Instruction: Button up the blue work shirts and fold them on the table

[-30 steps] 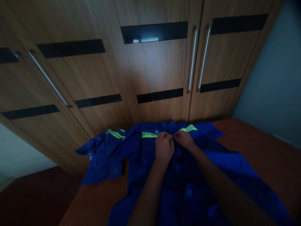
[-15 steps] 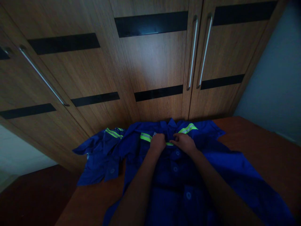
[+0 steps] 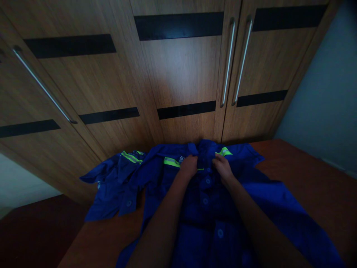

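Observation:
A blue work jacket [image 3: 259, 182] with yellow-green reflective strips lies spread on the reddish-brown surface, its collar toward the cabinet. My left hand [image 3: 190, 165] is closed on the left front edge of the jacket, just beside a strip and some white lettering. On the other front edge, my right hand [image 3: 222, 166] pinches the cloth below the right-hand strip; its fingertips are partly hidden. Between my hands the front shows a dark gap and a button [image 3: 207, 181]. More buttons run down toward me.
A second blue garment [image 3: 111, 197] with reflective strips lies to the left, touching the jacket's sleeve. Behind stands a wooden cabinet [image 3: 181, 74] with black bands and long metal handles. The reddish-brown surface [image 3: 304, 167] shows at right, beside a pale wall [image 3: 323, 96].
My right hand has moved slightly right, away from my left, taking the jacket's edge along. The collar area has shifted and more of the button front shows. The view has turned a little.

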Motion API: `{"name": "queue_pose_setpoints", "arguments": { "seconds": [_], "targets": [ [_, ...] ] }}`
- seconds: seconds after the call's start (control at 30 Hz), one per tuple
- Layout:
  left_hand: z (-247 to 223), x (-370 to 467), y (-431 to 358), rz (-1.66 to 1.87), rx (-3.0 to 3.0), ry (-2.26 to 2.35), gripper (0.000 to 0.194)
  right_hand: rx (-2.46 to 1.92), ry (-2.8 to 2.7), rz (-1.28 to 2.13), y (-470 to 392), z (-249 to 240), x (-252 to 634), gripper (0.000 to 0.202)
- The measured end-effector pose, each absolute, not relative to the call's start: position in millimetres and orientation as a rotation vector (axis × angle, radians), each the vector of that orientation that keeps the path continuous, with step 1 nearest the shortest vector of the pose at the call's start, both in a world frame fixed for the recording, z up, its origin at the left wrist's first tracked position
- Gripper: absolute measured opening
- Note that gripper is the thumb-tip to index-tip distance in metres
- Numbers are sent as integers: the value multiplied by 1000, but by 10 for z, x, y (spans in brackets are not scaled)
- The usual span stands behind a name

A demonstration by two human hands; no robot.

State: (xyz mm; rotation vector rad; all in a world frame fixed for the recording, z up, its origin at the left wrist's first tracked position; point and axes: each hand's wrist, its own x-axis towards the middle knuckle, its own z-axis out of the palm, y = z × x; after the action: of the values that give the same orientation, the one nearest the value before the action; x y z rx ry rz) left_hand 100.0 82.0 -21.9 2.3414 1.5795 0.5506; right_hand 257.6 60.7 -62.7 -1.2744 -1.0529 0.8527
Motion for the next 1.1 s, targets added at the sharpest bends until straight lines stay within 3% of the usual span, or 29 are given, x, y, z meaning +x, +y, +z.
{"name": "queue_pose_setpoints", "arguments": {
  "seconds": [0.2,0.47,0.63,0.97,1.1],
  "targets": [
    [-194,1097,888,417,2380,1624,28,-1095,-901,972,544,-544,2571,30],
    [-159,1242,931,186,2459,1637,27,-1049,-713,998,576,-592,2582,20],
    [-210,1378,1001,192,2446,1604,23,-1027,-668,977,575,-595,2578,28],
    [-296,1344,987,727,2107,1613,11,-984,-680,1000,551,-512,2567,55],
    [-294,1247,999,1070,1846,1506,10,-919,-669,1079,525,-432,2557,51]
  ]
}}
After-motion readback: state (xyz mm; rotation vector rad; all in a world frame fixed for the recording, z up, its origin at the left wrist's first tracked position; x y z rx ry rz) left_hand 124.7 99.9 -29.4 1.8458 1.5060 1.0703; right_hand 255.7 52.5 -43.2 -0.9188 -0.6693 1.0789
